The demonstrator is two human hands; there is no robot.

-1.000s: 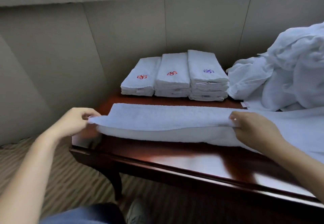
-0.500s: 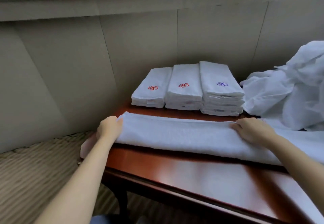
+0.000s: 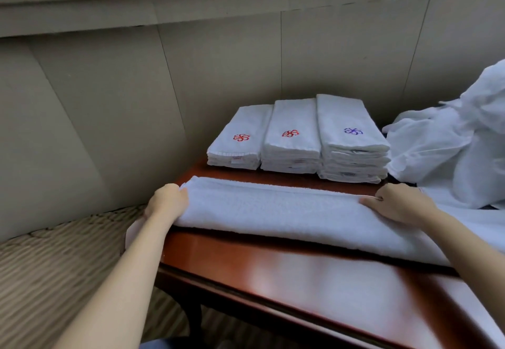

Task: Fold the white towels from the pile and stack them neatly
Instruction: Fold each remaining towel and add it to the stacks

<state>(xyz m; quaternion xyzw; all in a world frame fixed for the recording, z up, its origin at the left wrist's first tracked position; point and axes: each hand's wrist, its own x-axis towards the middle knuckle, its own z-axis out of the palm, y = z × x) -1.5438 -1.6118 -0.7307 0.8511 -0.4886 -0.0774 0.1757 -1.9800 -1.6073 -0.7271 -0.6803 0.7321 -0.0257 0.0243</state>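
Both my hands are on the long folded white terry towel lying across the glossy reddish-brown wooden table.

The table's left end sits just beyond my left hand, with striped beige carpet below it, and a bare strip of tabletop lies between the towel and the near edge. Behind the towel, three stacks of folded white towels with embroidered flower marks stand side by side against the grey panelled wall; the loose pile of unfolded white towels crowds the right. My left hand curls round the towel's left end, gripping it. My right hand rests on top, fingers fairly flat, pressing down. The towel's long axis runs left to right, its right end passing under my right forearm.
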